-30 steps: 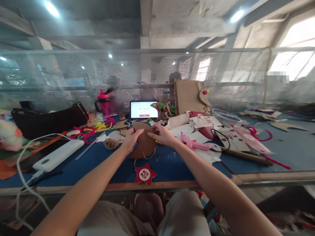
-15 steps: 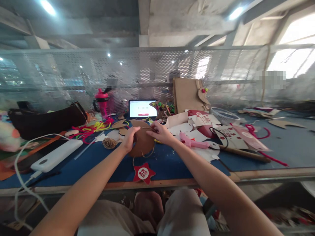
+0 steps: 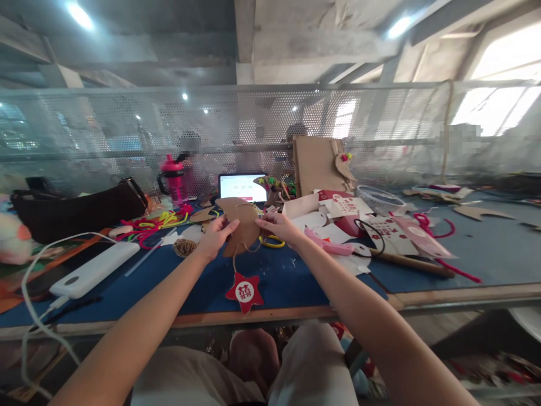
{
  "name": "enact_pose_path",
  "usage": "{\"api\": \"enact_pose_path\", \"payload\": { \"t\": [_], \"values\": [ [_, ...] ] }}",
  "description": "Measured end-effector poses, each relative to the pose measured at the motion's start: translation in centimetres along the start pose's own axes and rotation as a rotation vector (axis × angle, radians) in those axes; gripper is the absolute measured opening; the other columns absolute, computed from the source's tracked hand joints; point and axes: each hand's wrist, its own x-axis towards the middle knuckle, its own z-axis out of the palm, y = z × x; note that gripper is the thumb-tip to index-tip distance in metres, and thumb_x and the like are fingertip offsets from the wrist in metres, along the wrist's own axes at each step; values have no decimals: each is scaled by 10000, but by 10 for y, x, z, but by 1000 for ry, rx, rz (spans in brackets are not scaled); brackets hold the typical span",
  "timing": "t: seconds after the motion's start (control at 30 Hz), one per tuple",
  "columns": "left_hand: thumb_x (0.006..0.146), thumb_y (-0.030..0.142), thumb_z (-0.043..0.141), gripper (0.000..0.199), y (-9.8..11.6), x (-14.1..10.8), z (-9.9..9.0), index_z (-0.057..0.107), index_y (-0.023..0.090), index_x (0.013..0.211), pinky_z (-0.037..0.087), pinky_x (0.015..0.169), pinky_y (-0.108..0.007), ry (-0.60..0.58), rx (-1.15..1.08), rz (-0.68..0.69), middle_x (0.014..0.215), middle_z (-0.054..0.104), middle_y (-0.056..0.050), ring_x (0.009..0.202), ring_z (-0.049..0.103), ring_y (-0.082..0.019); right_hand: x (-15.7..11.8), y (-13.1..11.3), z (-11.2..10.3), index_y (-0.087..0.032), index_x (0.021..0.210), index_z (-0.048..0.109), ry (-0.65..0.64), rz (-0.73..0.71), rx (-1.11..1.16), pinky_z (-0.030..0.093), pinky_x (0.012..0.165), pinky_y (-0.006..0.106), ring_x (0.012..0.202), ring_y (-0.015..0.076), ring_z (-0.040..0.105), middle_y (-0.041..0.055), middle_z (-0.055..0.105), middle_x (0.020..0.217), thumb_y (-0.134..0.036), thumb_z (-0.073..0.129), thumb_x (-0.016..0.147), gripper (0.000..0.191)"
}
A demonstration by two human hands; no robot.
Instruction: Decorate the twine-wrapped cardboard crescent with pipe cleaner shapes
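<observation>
**Pinched high, narrow end down**

Left of my fingers lie a white power bank (image 3: 93, 270) and, nearer, a small ball of tan jute twine (image 3: 185, 247). My left hand (image 3: 217, 238) is half curled, its fingertips (image 3: 228, 224) pressed on the lower left of a kraft-brown cardboard cut-out (image 3: 242, 228), held up over a blue-topped work table (image 3: 296, 282). The cut-out's long axis stands nearly upright, broad end up, narrow end pointing down towards me. From that tip a thin brown cord (image 3: 234, 265) drops to a red star-shaped tag (image 3: 244, 292) below my fingers; I cannot tell whether it hangs clear. My right hand (image 3: 279, 228) closes lightly on the cut-out's right edge. A gentle pinch seems best, leaving the cord free. Right of my fingers sit a yellow loop (image 3: 271, 241) and a pink hot glue gun (image 3: 327, 242).
</observation>
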Motion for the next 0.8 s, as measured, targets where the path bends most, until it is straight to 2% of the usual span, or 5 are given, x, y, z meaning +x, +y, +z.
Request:
{"api": "enact_pose_path", "payload": {
  "t": [0.13, 0.3, 0.47, 0.63, 0.8],
  "values": [
    [641, 488, 709, 514, 0, 5, -10, 607, 144, 1009, 502, 654, -280, 120, 4, 28, 834, 690, -54, 739, 638, -189, -2, -5, -4, -163, 655, 551, 86, 3, 67, 461, 635, 252, 596, 100, 514, -17, 545, 603, -496, 705, 622, 369],
    [647, 481, 710, 513, -1, 6, -16, 610, 149, 1024, 514, 628, -288, 71, 72, -26, 785, 702, -50, 712, 651, -201, -3, -15, -14, -183, 677, 481, 160, 78, 321, 490, 683, 274, 659, 134, 554, 18, 538, 663, -449, 601, 720, 295],
    [644, 473, 711, 512, -2, 6, -15, 608, 150, 1029, 514, 623, -294, 50, 68, -36, 792, 710, -52, 711, 657, -208, -5, -23, -20, -215, 719, 406, 96, 46, 416, 486, 718, 287, 663, 144, 523, -4, 451, 624, -435, 462, 787, 237],
    [636, 480, 715, 517, -2, 5, -14, 595, 161, 1025, 502, 620, -272, 36, 17, -58, 803, 694, -34, 706, 642, -181, -5, -22, -20, -216, 843, 484, 30, -23, 340, 423, 582, 252, 567, 127, 394, -18, 368, 620, -395, 431, 805, 190],
    [596, 517, 728, 480, -2, 3, -11, 590, 153, 877, 427, 526, -210, 79, 86, -114, 686, 627, 9, 603, 578, -126, -5, -21, -20, -208, 899, 524, -1, -40, 373, 358, 533, 234, 547, 114, 320, -21, 347, 642, -379, 446, 802, 211]
  ]
}}
